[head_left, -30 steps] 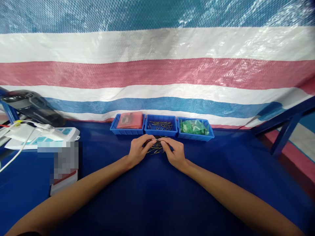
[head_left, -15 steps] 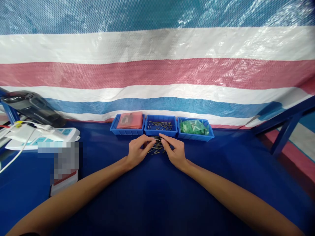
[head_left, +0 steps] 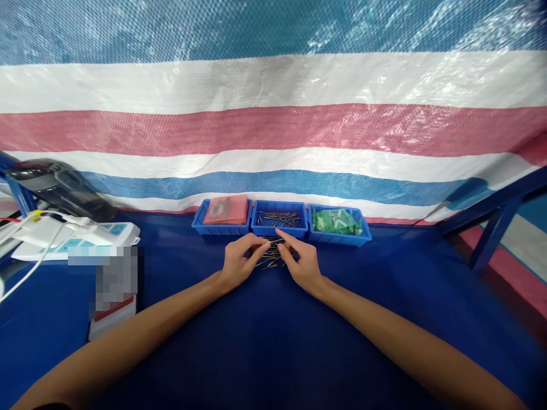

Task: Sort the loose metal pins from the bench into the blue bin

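The left hand [head_left: 240, 262] has thumb and finger pinched; the right hand [head_left: 302, 263] has them slightly apart. Whether either holds anything, one cannot tell. The rods [head_left: 270, 261] lie beneath, on the blue table [head_left: 273, 341], before three trays [head_left: 280, 230]; a striped sheet [head_left: 273, 132] hangs behind. Fingers partly hide the rods; one object [head_left: 113, 322] is pixelated.

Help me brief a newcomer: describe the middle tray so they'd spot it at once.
Find the striped sheet; at its foot is the blue table. There, just beyond the left hand and right hand, the middle tray stands between a left tray and a right tray. It alone holds loose thin metal pieces; its neighbours hold a red packet and green packets.
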The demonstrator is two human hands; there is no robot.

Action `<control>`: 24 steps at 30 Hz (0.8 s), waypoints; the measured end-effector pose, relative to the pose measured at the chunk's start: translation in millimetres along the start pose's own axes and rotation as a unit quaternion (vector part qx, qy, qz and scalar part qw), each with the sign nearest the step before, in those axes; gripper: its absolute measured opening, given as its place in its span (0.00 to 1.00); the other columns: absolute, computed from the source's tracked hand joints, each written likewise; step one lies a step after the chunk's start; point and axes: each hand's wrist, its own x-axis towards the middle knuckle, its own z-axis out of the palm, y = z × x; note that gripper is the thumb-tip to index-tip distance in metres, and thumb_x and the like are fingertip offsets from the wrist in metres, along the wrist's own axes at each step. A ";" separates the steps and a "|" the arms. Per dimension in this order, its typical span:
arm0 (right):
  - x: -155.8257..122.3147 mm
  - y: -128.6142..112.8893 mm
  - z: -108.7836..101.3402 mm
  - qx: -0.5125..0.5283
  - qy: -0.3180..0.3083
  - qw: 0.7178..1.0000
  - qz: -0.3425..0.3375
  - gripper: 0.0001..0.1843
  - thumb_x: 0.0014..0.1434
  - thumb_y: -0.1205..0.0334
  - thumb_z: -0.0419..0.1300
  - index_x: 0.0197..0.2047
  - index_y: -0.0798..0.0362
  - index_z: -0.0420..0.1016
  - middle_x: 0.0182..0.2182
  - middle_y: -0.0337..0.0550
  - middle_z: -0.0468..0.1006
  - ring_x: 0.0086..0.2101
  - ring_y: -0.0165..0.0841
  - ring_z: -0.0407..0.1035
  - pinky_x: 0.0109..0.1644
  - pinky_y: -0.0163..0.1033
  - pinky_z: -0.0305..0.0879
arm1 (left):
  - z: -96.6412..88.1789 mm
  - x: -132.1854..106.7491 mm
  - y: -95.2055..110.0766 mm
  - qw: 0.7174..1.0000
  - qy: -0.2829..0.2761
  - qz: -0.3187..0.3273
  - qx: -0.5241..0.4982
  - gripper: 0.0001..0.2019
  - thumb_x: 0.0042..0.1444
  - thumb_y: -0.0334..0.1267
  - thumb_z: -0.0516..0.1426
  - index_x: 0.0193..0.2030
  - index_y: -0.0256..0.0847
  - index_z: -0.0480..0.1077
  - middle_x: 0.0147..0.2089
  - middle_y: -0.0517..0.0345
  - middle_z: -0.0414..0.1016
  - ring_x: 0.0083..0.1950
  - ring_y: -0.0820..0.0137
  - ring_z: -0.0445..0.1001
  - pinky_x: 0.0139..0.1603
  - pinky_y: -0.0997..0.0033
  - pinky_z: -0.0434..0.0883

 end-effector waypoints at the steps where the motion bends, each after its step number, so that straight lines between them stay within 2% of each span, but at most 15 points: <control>1: 0.0 0.7 0.4 0.003 -0.007 1.000 -0.003 0.20 0.62 0.62 0.52 0.57 0.54 0.71 0.21 0.36 0.69 0.21 0.26 0.60 0.28 0.33 0.63 | 0.2 -0.2 -0.2 1.000 -0.010 0.015 -0.001 0.07 0.59 0.37 0.57 0.35 0.37 0.73 0.28 0.59 0.74 0.26 0.77 0.68 0.29 0.77 0.66; 4: 0.0 1.6 0.7 -0.001 -0.018 1.000 -0.013 0.22 0.62 0.64 0.52 0.59 0.55 0.69 0.22 0.36 0.68 0.21 0.27 0.60 0.29 0.33 0.63 | 0.6 -0.8 0.1 0.999 -0.022 0.030 0.000 0.06 0.59 0.36 0.57 0.34 0.36 0.73 0.27 0.59 0.74 0.26 0.77 0.68 0.29 0.78 0.66; 8: 0.4 0.7 0.3 -0.005 -0.023 1.000 -0.012 0.22 0.62 0.65 0.52 0.60 0.57 0.67 0.21 0.34 0.66 0.21 0.26 0.59 0.30 0.33 0.62 | 0.3 -0.4 2.1 0.999 0.018 -0.032 0.008 0.07 0.59 0.37 0.57 0.34 0.37 0.74 0.26 0.60 0.73 0.25 0.77 0.67 0.30 0.77 0.66; 11: 0.5 0.6 0.3 -0.005 -0.023 1.000 -0.013 0.23 0.62 0.65 0.52 0.60 0.57 0.66 0.21 0.34 0.65 0.21 0.25 0.59 0.30 0.32 0.62 | 0.0 0.1 2.8 0.998 0.028 -0.049 0.008 0.07 0.59 0.38 0.57 0.33 0.37 0.74 0.27 0.59 0.73 0.26 0.76 0.68 0.31 0.76 0.66; 18: 0.2 1.7 0.8 0.005 -0.028 1.000 -0.012 0.22 0.62 0.65 0.52 0.59 0.60 0.67 0.21 0.34 0.64 0.21 0.25 0.59 0.30 0.32 0.61 | -0.9 0.2 0.5 1.000 -0.008 0.013 -0.006 0.05 0.58 0.35 0.58 0.33 0.36 0.73 0.26 0.60 0.72 0.25 0.78 0.66 0.28 0.78 0.65; 24: 0.0 0.7 0.3 -0.004 -0.041 0.999 -0.011 0.22 0.62 0.65 0.52 0.59 0.56 0.67 0.22 0.35 0.69 0.21 0.26 0.60 0.30 0.32 0.62 | -0.4 0.0 0.3 0.999 -0.024 0.045 -0.010 0.04 0.58 0.34 0.58 0.34 0.36 0.72 0.28 0.59 0.74 0.26 0.78 0.68 0.29 0.79 0.66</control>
